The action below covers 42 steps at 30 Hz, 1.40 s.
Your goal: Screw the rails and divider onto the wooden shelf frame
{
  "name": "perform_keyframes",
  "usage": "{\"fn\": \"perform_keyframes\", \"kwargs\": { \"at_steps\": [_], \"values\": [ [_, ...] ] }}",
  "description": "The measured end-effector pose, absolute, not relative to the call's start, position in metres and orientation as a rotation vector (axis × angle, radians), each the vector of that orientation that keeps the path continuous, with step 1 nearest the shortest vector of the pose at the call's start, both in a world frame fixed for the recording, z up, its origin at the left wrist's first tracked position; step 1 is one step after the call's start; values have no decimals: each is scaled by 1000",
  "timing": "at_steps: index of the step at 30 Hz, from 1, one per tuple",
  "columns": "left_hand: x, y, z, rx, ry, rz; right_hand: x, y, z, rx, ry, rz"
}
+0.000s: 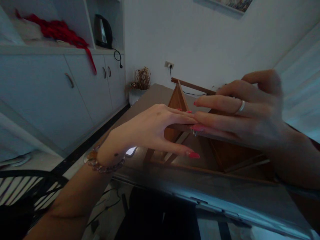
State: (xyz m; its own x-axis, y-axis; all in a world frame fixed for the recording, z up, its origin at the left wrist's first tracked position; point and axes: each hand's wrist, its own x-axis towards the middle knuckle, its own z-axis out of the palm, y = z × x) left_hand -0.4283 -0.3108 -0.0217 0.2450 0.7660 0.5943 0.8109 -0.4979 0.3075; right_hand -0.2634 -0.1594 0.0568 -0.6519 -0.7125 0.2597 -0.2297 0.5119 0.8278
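Note:
A wooden frame with a triangular side (176,99) and a long top bar (193,85) lies on the table before me, partly hidden by my hands. My left hand (156,125) reaches across it palm down, fingers stretched out and thumb apart; a beaded bracelet circles the wrist. My right hand (240,110), with a ring on one finger, comes in from the right. Its lower fingers pinch close against my left fingertips, while the upper ones stay lifted. A small shiny metal piece (193,132) shows by the red nail there; its kind is unclear.
The table (160,91) stands near a white wall with a plugged-in socket (169,64). Dried plants (143,78) sit in a pot behind it. White cabinets (50,86) line the left, holding a kettle (103,31) and red cloth (58,31). A black chair (27,186) is lower left.

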Motion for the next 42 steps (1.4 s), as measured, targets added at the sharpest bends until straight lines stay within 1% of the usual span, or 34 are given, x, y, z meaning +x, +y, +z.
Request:
{"fn": "perform_keyframes", "kwargs": {
  "at_steps": [3, 10, 17, 21, 26, 29, 33, 37, 39, 42],
  "values": [
    [-429, -311, -23, -2404, -1569, -1048, -253, -145, 53, 815, -2195, -985],
    [-431, -309, -24, -2404, -1559, -1010, -239, -138, 39, 759, -2326, -872],
    [-430, -309, -24, -2382, -1552, -1018, -233, -146, 25, 709, -2317, -874],
    [-430, -308, -26, -2361, -1549, -998, -229, -148, 16, 592, -2361, -884],
    [-431, -307, -27, -2346, -1557, -961, -233, -158, 12, 518, -2336, -1018],
    [-431, -306, -28, -2323, -1579, -940, -237, -164, 5, 470, -2294, -1016],
    [-431, -305, -29, -2319, -1588, -945, -240, -166, -4, 378, -2309, -829],
    [-433, -303, -33, -2310, -1578, -972, -237, -171, -5, 541, -2441, -502],
    [-434, -302, -35, -2303, -1575, -983, -233, -173, -4, 548, -2480, -428],
    [-433, -303, -35, -2316, -1576, -990, -222, -167, -9, 397, -2371, -359]
  ]
}}
